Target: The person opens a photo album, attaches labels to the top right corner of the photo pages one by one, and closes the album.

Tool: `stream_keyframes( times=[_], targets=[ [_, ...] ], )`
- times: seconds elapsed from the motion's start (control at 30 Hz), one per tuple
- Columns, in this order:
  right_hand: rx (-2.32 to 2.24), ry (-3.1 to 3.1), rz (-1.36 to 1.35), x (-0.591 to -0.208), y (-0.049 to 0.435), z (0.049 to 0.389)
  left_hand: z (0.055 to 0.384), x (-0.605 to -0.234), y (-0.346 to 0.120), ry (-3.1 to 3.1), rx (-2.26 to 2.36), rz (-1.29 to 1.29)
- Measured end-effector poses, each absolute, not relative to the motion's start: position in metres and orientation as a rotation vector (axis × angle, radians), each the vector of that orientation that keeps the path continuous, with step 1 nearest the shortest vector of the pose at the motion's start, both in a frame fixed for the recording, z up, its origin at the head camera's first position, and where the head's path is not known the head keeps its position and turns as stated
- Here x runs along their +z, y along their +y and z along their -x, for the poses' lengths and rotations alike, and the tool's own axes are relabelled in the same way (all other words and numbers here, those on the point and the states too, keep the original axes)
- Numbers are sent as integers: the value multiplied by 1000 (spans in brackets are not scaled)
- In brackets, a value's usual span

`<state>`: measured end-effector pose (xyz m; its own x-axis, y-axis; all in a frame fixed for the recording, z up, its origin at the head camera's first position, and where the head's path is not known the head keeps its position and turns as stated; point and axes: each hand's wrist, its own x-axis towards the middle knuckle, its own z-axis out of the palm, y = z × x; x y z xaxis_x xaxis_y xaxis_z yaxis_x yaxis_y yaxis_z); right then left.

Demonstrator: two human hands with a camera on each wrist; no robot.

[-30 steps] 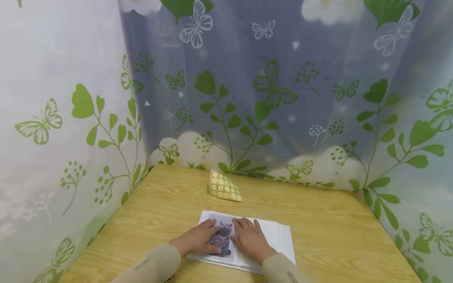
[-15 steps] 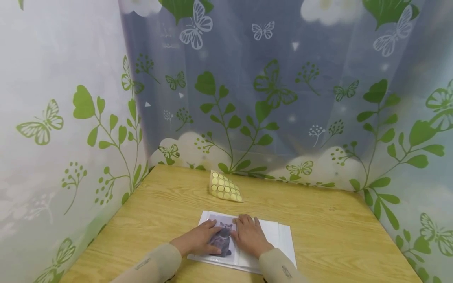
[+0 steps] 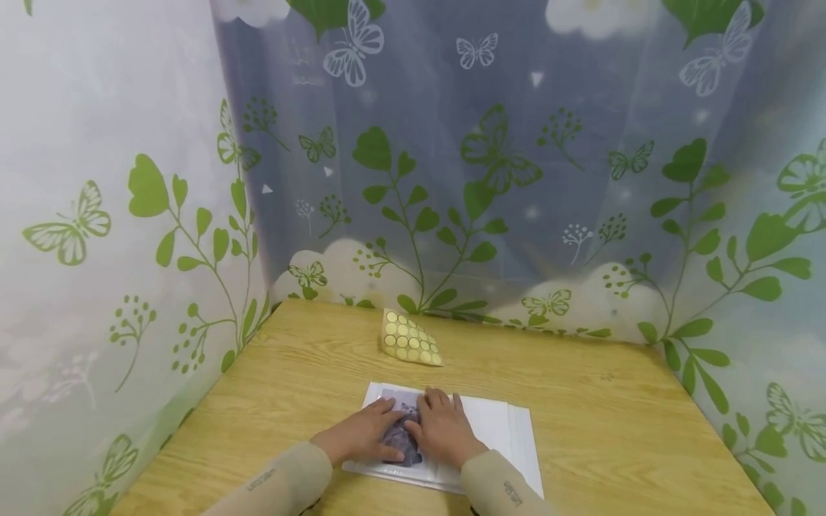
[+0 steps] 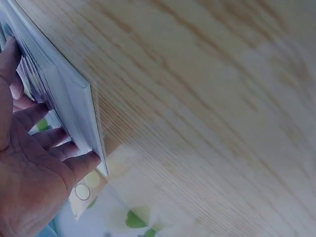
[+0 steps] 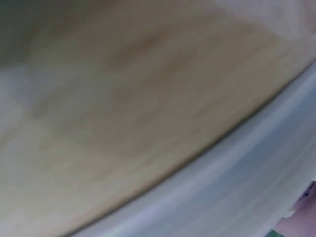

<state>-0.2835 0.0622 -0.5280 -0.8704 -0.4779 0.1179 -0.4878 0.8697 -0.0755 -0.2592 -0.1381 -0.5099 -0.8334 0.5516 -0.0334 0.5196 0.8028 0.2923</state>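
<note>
A white booklet, open flat with thick stacked pages (image 3: pixel 493 426), lies on the table. On its left side is a picture of a grey cat (image 3: pixel 401 433) under a glossy clear cover. My left hand (image 3: pixel 363 434) rests on the left part of that picture, fingers spread. The right hand (image 3: pixel 447 431) lies over the picture's right edge, fingers extended and partly covering the cat. In the left wrist view, the left fingertips (image 4: pixel 89 160) touch the page surface near the booklet's edge. The right wrist view shows mostly the blurred booklet edge (image 5: pixel 212 182), with a sliver of hand at the corner.
Behind the booklet, a curled sheet of round yellow stickers (image 3: pixel 411 340) lies on the wood-grain table (image 3: pixel 581 401). Patterned curtains with leaves and butterflies (image 3: pixel 493 150) stand along the back and both sides of the table.
The right hand has slid left from the page beside the picture onto the cat picture, closer to the left hand. The left hand keeps its place.
</note>
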Motion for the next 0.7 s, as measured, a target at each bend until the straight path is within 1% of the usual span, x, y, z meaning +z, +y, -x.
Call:
stream_keyframes(
  times=[0.37,0.7],
  targets=[
    [129,-2868,-817,-527,69,269,258,-508,-136,2862,427,-822],
    [150,-2843,-796,-527,80,269,259,-508,-136,2875,442,-815]
  ],
)
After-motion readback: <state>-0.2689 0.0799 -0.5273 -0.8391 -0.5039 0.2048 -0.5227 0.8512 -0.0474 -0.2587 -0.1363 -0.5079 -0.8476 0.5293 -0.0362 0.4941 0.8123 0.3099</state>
